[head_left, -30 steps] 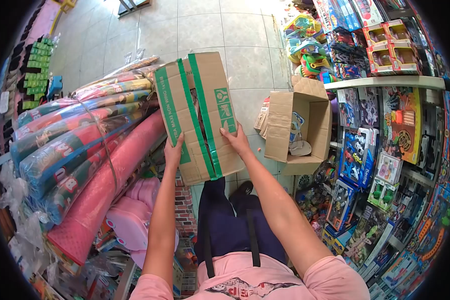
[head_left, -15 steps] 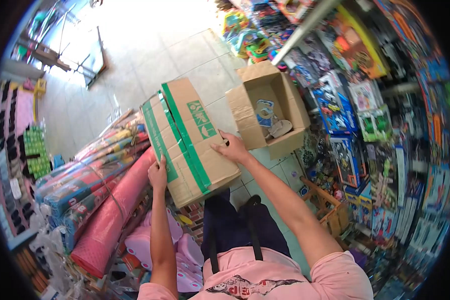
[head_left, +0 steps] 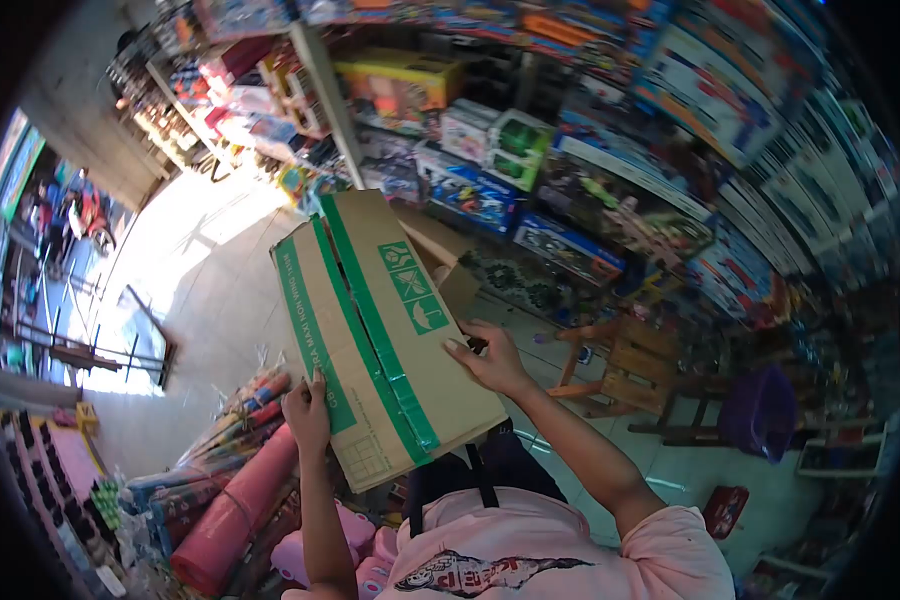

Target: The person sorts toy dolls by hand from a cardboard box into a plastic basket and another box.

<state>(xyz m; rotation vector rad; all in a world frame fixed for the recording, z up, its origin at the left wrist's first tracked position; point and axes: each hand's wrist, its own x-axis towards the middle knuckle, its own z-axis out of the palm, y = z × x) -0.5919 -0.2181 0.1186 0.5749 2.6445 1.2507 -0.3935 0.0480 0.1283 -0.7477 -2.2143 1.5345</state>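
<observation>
While holding a taped box (head_left: 405, 350) above the floor (head_left: 215, 300) in front of the shirt (head_left: 560, 535) | clasping opposite long edges in the grip of left hand (head_left: 307, 412) and right hand (head_left: 490, 358) | probably balancing its weight | partly hiding another box (head_left: 456, 286)

From the person's head, I look forward and down over a pink fabric shirt (head_left: 570, 540), with a green-striped, rectangular brown cardboard box (head_left: 395, 340) close below.

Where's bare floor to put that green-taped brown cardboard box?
Pale floor tiles lie bare left of the brown cardboard box, beyond the pinkish-red rolled mat; more show beside the slatted wooden seat. Crowded: among colourful boxed toys.
</observation>
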